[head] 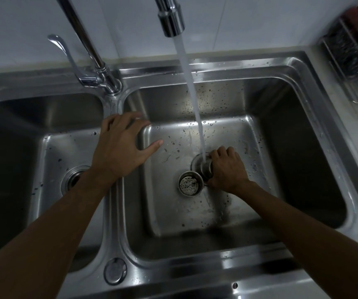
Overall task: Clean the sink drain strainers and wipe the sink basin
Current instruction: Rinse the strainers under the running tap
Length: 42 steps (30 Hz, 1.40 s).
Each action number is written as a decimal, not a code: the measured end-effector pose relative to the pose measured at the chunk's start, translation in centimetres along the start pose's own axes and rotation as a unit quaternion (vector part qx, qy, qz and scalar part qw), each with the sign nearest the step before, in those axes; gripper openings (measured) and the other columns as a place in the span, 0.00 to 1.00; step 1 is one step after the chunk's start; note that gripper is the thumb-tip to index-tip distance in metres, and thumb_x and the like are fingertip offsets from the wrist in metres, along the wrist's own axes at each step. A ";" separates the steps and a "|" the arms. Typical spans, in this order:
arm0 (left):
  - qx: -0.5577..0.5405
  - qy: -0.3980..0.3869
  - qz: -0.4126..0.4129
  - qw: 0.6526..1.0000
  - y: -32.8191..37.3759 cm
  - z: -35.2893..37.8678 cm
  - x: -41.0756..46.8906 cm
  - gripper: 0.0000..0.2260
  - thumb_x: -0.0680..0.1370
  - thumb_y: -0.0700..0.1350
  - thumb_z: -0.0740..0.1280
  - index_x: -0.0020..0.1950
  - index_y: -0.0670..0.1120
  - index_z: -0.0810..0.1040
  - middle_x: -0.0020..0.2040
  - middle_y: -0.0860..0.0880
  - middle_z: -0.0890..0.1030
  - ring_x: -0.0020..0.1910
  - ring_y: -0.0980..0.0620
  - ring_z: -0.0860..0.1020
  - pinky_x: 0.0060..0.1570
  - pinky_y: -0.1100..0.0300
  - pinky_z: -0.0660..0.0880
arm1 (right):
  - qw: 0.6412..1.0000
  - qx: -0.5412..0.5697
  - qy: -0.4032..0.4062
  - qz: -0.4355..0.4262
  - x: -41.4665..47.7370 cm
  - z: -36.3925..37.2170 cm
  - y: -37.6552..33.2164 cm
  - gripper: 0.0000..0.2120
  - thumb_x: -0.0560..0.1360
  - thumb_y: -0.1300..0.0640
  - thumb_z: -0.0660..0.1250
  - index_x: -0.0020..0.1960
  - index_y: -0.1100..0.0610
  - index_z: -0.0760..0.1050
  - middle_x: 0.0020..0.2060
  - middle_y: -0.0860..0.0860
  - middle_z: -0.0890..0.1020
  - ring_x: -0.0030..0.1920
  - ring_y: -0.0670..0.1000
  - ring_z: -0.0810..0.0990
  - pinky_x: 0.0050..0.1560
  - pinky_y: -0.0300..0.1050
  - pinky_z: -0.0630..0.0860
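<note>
The loose drain strainer (190,183) stands on the right basin (195,216) floor: light, rigid, wet; grasp its rim. Right hand (227,169) clasps a second strainer (206,166) under the water stream (192,89). Left hand (122,145), spread, braces the divider (113,212).

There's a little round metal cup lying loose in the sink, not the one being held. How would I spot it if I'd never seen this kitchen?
Start at the right basin of the double steel sink, where the tap's water stream falls. Near the middle of its floor, just left of the right hand, sits a strainer basket. Unlike the strainer held under the stream, nobody touches it, and its perforated bottom faces up at you.
</note>
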<state>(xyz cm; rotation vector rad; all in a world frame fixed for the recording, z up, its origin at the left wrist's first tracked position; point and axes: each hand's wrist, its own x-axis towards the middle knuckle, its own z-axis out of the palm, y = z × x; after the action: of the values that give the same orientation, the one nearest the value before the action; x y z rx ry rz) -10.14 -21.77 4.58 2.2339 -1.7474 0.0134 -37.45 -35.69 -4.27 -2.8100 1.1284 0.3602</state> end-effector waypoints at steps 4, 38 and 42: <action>-0.001 0.012 -0.001 1.000 0.0 0.0 -0.1 0.30 0.76 0.71 0.63 0.66 0.49 0.80 0.68 0.48 0.77 0.67 0.48 0.75 0.72 0.49 0.61 | 1.000 -0.004 -0.010 -0.003 -0.5 -0.2 0.4 0.37 0.67 0.39 0.74 0.70 0.57 0.70 0.61 0.58 0.74 0.59 0.58 0.72 0.59 0.51 0.73; -0.013 0.040 0.014 0.999 -0.4 0.4 -0.1 0.29 0.75 0.70 0.64 0.65 0.49 0.81 0.66 0.49 0.78 0.65 0.48 0.75 0.70 0.49 0.62 | 0.990 0.077 -0.045 -0.108 -2.7 0.4 -4.8 0.49 0.66 0.29 0.70 0.78 0.51 0.59 0.72 0.53 0.72 0.72 0.58 0.69 0.72 0.59 0.65; -0.014 0.041 0.019 0.999 -0.4 0.5 0.0 0.29 0.75 0.70 0.65 0.64 0.49 0.81 0.65 0.49 0.78 0.65 0.49 0.74 0.70 0.49 0.62 | 0.986 0.162 -0.019 0.023 -1.1 0.0 -4.4 0.42 0.67 0.37 0.75 0.73 0.54 0.65 0.68 0.55 0.75 0.67 0.59 0.74 0.65 0.58 0.75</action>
<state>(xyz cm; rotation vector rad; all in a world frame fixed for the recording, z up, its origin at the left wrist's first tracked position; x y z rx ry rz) -9.89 -21.80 4.04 2.1488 -1.7357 0.0882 -35.23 -31.78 -3.99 -2.4891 1.1303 0.2092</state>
